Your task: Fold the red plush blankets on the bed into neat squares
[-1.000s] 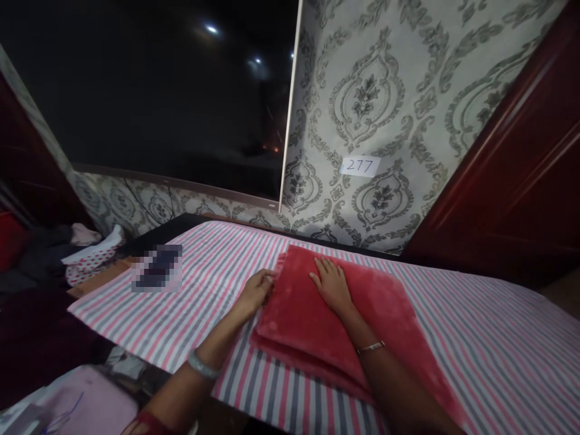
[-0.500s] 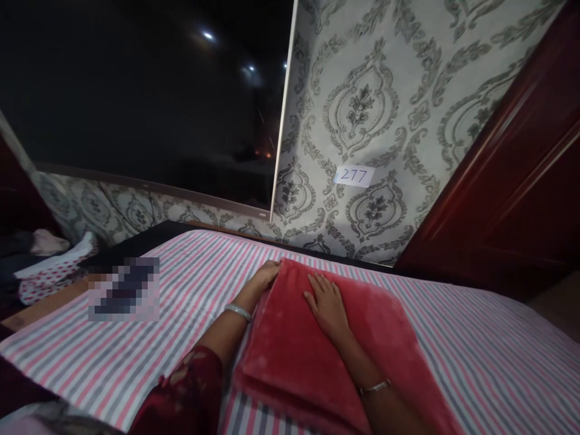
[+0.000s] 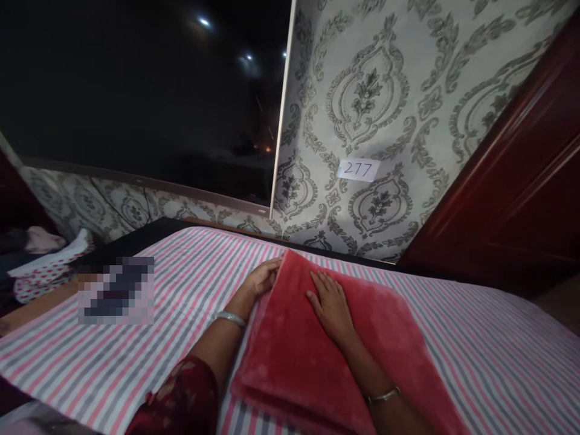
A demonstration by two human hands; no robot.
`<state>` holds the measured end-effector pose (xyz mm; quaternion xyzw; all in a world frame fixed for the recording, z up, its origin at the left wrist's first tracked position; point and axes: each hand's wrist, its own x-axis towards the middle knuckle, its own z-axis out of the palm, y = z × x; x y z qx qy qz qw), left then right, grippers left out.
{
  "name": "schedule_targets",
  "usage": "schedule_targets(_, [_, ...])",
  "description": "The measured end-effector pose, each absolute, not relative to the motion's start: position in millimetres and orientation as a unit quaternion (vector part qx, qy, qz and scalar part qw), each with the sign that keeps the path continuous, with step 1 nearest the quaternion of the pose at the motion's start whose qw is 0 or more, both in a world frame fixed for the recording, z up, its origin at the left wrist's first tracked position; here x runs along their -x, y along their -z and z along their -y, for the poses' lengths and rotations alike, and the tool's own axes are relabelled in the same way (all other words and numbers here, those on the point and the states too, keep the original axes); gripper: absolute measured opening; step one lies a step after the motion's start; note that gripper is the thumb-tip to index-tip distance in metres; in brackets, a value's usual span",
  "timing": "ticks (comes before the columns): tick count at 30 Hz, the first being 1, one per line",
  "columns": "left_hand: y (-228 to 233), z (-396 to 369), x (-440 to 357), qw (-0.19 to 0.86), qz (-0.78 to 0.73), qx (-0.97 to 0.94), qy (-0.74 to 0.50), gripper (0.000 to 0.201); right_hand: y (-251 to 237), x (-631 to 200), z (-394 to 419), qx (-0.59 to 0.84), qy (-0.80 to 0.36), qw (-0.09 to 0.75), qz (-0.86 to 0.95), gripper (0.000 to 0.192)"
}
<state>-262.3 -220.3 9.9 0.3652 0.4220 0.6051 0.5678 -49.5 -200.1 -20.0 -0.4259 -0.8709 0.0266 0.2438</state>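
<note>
A folded red plush cloth (image 3: 294, 356) lies on a pink, grey and white striped sheet (image 3: 181, 302). My right hand (image 3: 330, 303) rests flat on top of the cloth, fingers spread and pointing to the far edge. My left hand (image 3: 263, 278) sits at the cloth's far left corner, fingers curled against its edge; whether it pinches the fabric is unclear. Both wrists wear silver bangles.
A patterned wallpaper wall with a paper label reading 277 (image 3: 359, 170) rises behind the bed. A dark window (image 3: 136, 96) fills the left. A dark red wooden panel (image 3: 512, 181) stands at right. Folded clothes (image 3: 40, 266) pile at far left.
The view has moved closer and shifted left. My left hand slid along the cloth's left edge up to its far corner. My right hand stayed flat on top.
</note>
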Motion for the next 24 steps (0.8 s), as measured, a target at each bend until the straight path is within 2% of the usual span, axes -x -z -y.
schedule_targets(6, [-11.1,225.1,255.5,0.577,-0.431,-0.391,-0.573,0.038,21.8,48.2,198.8,0.422,-0.034,0.250,0.871,0.052])
schedule_targets(13, [-3.6,219.1,247.5,0.503,-0.535,-0.395,-0.552,0.022,-15.6,56.9,188.9,0.419,-0.043,0.167,0.892,0.047])
schedule_targets(17, [-4.2,214.2,251.3,0.430,-0.591,-0.383,-0.565,0.016,-34.2,56.5,175.6,0.414,-0.006,0.141,0.899,0.049])
schedule_targets(20, [-1.2,210.0,256.9,0.388,-0.625,-0.365,-0.571,0.020,-20.4,49.8,173.5,0.420,0.017,0.150,0.895,0.053])
schedule_targets(24, [7.3,207.2,262.2,0.413,-0.629,-0.337,-0.566,0.021,9.0,41.5,176.9,0.417,0.004,0.175,0.892,0.051])
